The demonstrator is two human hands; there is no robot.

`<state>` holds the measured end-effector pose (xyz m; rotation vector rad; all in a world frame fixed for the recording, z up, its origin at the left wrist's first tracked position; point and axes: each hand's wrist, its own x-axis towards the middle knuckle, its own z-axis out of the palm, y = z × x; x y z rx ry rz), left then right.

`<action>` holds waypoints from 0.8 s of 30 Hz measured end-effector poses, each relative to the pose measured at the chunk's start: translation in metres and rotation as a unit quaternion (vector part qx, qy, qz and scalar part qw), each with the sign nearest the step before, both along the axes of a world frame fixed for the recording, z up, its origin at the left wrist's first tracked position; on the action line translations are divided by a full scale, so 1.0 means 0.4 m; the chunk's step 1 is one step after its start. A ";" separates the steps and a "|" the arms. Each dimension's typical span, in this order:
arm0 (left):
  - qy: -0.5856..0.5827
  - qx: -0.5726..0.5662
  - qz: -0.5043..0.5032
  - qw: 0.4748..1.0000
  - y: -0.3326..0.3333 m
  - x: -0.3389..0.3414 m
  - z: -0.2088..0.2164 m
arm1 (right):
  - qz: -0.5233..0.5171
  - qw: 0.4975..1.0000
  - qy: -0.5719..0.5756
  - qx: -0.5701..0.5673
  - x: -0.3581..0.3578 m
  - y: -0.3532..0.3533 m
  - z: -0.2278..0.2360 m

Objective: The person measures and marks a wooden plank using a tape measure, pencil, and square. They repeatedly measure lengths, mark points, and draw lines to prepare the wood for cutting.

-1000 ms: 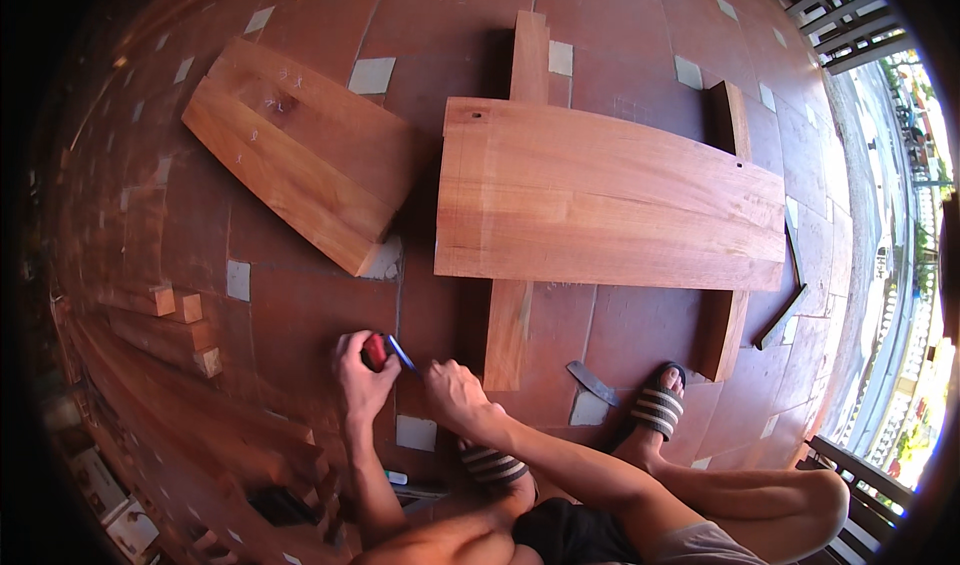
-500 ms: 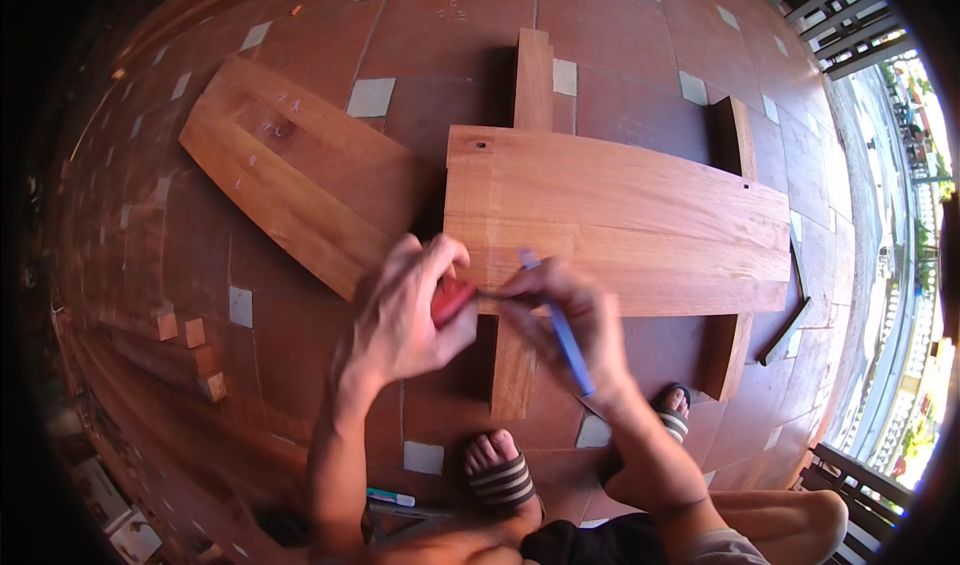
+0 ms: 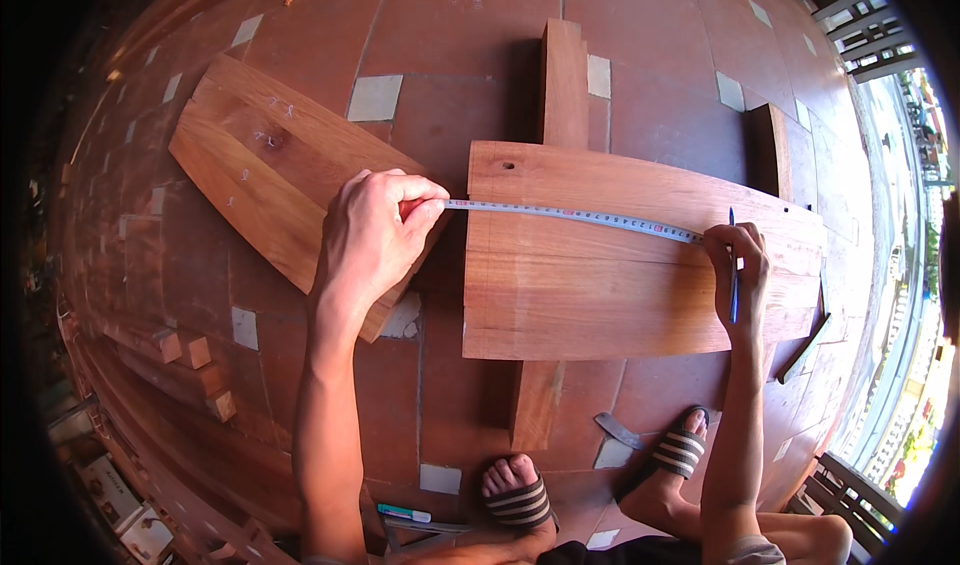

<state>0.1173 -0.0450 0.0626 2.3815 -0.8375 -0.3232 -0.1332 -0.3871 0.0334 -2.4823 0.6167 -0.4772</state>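
A pale tape measure blade [image 3: 570, 213] is drawn out across a long wooden panel [image 3: 590, 305] with a small hole near its left end. My left hand [image 3: 368, 227] is closed at the blade's left end, just beyond the panel's left edge; the tape's case is hidden. Over the panel's right part, my right hand [image 3: 738, 250] pinches the blade's other end. Those same fingers also hold a blue pen [image 3: 734, 290], which points upward and away from me.
A second wooden panel [image 3: 270, 155] with chalk marks lies at the left. Wooden blocks [image 3: 566, 85] support the panel in front. A dark metal square [image 3: 805, 350] rests by its right end. Wood pieces [image 3: 190, 350] lie lower left, a marker [image 3: 404, 513] near my foot.
My hands were close together around a red tape measure case; now they are far apart with the blade stretched between them. My left hand moved up, my right hand to the right.
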 end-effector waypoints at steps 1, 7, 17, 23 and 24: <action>-0.004 0.006 0.001 1.000 -0.001 -0.004 0.004 | 0.001 1.000 0.002 -0.001 0.005 0.007 -0.001; 0.010 -0.012 0.023 1.000 -0.012 -0.022 -0.005 | 0.021 0.999 0.009 0.023 0.076 0.094 0.010; -0.005 -0.021 0.033 0.999 -0.014 -0.038 -0.020 | 0.028 0.999 0.006 0.032 0.117 0.130 -0.003; -0.003 -0.026 0.036 0.999 -0.018 -0.044 -0.023 | 0.029 0.999 0.011 0.042 0.141 0.159 -0.002; -0.001 -0.023 0.036 0.999 -0.019 -0.045 -0.021 | 0.035 0.999 0.007 0.037 0.148 0.168 -0.002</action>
